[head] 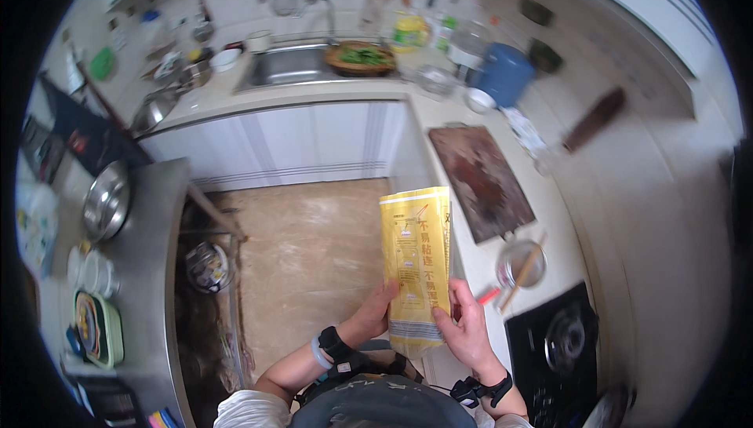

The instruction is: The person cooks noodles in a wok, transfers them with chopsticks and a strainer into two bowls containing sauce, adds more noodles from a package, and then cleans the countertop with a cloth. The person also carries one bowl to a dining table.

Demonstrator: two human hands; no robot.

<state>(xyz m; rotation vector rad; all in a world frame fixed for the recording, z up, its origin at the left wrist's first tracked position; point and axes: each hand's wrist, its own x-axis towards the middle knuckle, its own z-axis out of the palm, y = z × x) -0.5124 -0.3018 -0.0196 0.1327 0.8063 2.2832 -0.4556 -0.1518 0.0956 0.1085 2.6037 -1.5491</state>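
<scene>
A yellow plastic food packet (406, 263) with printed writing and small pictures is held upright in front of my body. My left hand (377, 308) grips its left edge, thumb on the face. On the right edge, my right hand (465, 325) holds it between thumb and fingers. The packet's lower end is clear film, and a white band runs along its top. What is inside cannot be seen. Just right of my right hand, a red-handled tool (488, 295) and a pair of wooden chopsticks (523, 269) lie by a glass bowl (533, 260).
A wooden cutting board (482, 181) rests on the right counter, with a gas stove (553, 357) nearer me. Behind are a steel sink (285, 69) and a basket of green vegetables (360, 57). A steel table (156, 239) with a metal basin (107, 201) stands left.
</scene>
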